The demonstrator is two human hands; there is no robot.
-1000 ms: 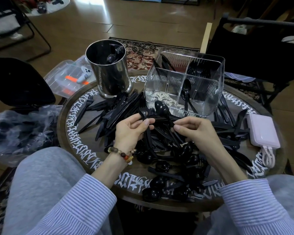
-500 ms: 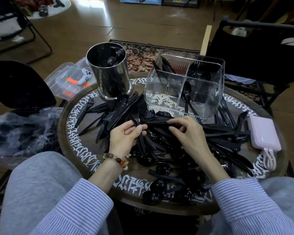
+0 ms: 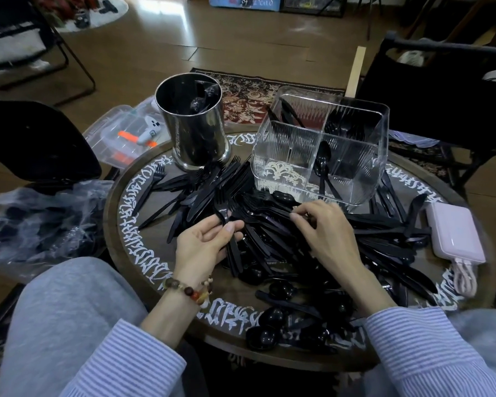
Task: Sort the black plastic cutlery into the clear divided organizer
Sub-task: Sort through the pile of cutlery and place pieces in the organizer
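A heap of black plastic forks, knives and spoons (image 3: 269, 233) covers the round table (image 3: 143, 224). The clear divided organizer (image 3: 287, 156) stands at the far side, with a spoon (image 3: 322, 164) in its near right compartment and forks and knives in the two back ones. My left hand (image 3: 204, 245) holds a small bunch of black forks (image 3: 226, 222), thumb pinching the handles. My right hand (image 3: 321, 227) rests curled in the heap in front of the organizer, fingertips pinching a black handle (image 3: 275, 214).
A steel cylinder (image 3: 192, 130) with some cutlery inside stands at the far left of the table. A pink power bank (image 3: 455, 233) with a cable lies at the right rim. A crumpled plastic bag (image 3: 40, 222) and a clear box (image 3: 121, 138) sit to the left, off the table.
Both hands dropped from above the heap into it. The spoon my right hand held up a second ago is gone from it. My left hand now holds forks.
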